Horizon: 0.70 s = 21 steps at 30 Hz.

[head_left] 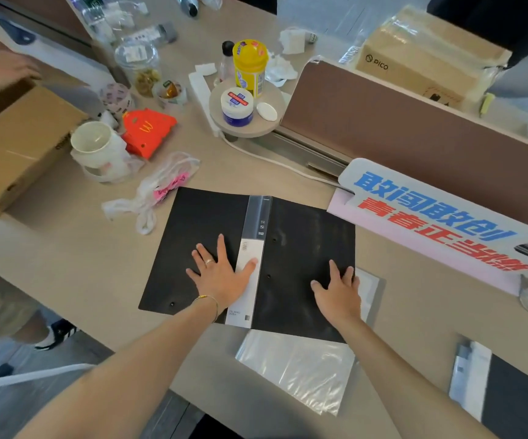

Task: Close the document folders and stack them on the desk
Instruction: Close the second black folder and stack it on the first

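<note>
Both hands, left (221, 274) and right (338, 291), press flat, fingers spread, on open black folder (300, 248).

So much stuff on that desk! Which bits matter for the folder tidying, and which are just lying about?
Part of the job: open black folder, left hand, right hand, second folder, clear sleeves.

Just lying about: cardboard box, yellow canister, red carton, slogan sign.
</note>
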Motion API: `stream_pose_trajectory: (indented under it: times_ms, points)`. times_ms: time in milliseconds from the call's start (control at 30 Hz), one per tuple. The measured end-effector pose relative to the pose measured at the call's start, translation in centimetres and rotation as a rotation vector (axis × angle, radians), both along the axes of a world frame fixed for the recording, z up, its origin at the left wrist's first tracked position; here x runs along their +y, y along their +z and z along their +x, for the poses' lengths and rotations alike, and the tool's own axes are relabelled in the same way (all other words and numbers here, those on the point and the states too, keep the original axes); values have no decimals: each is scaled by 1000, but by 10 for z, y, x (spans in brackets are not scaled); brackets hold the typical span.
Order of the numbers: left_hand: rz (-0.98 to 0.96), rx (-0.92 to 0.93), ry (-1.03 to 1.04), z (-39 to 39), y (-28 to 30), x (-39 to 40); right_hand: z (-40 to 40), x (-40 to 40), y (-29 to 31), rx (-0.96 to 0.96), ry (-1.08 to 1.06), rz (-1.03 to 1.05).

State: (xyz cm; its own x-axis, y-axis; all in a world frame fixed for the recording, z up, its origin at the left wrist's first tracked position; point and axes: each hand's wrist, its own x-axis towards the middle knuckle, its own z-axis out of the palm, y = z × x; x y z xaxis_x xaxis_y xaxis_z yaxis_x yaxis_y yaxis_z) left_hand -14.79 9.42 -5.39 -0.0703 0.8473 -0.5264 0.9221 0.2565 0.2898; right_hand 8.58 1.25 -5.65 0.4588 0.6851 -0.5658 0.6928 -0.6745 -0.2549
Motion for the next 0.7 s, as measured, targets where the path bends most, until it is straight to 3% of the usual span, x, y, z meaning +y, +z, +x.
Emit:
stream_pose_trajectory:
  times_ms: [167, 433, 700]
  points:
    - [-40, -5, -9, 5, 6, -1, -8, -4, -1, -65, 72, 10]
    - [-137, -196, 29, 22, 23, 6, -12, 2, 9, -56, 58, 83]
    - [-124, -324, -16, 64, 56, -10, -25, -3, 20, 124, 32, 100]
